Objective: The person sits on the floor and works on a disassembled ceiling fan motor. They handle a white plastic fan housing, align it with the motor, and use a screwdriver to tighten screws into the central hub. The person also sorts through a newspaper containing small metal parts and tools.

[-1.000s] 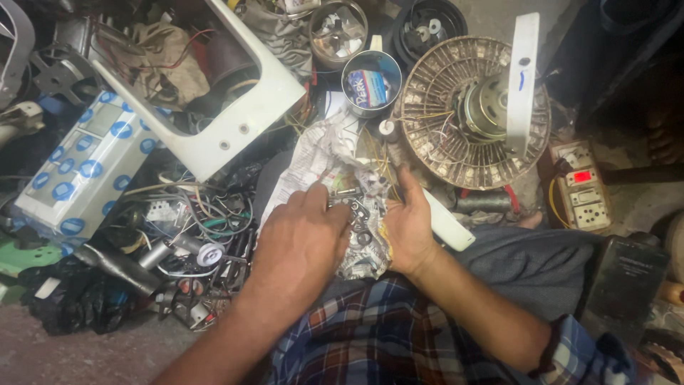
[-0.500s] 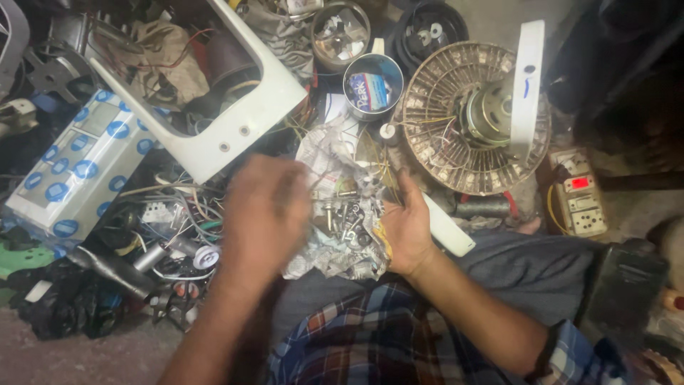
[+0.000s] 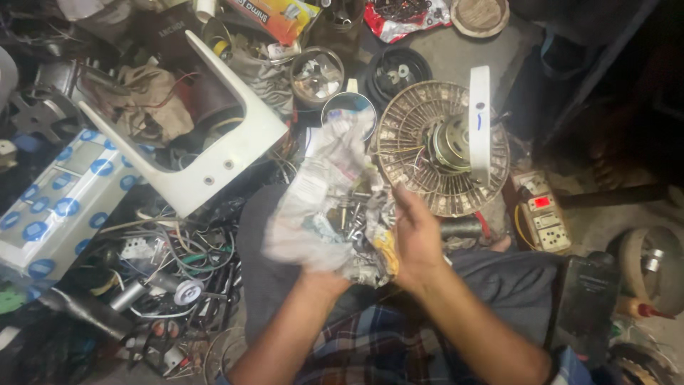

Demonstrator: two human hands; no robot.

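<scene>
A crumpled paper bundle (image 3: 324, 207) with screws and small metal parts (image 3: 348, 214) in its folds is raised above my lap. My left hand (image 3: 322, 276) is under the bundle and mostly hidden by it; only the wrist and the heel of the hand show. The palm of my right hand (image 3: 417, 239) presses against the bundle's right side, fingers pointing up. A yellow scrap (image 3: 386, 246) sticks out beside my right palm. My checked shirt (image 3: 363, 353) and grey trousers (image 3: 513, 285) fill the bottom of the view.
A fan motor in a round wire guard (image 3: 442, 146) lies just beyond my right hand, with an open tin can (image 3: 349, 107) to its left. A white plastic frame (image 3: 214, 157), a tangle of wires (image 3: 171, 264) and a blue-spotted panel (image 3: 57, 207) crowd the left. A socket board (image 3: 541, 210) lies right.
My left hand has gone from on top of the bundle to underneath it. The bundle has come up off my lap and spread wider. My right hand stays at its right side.
</scene>
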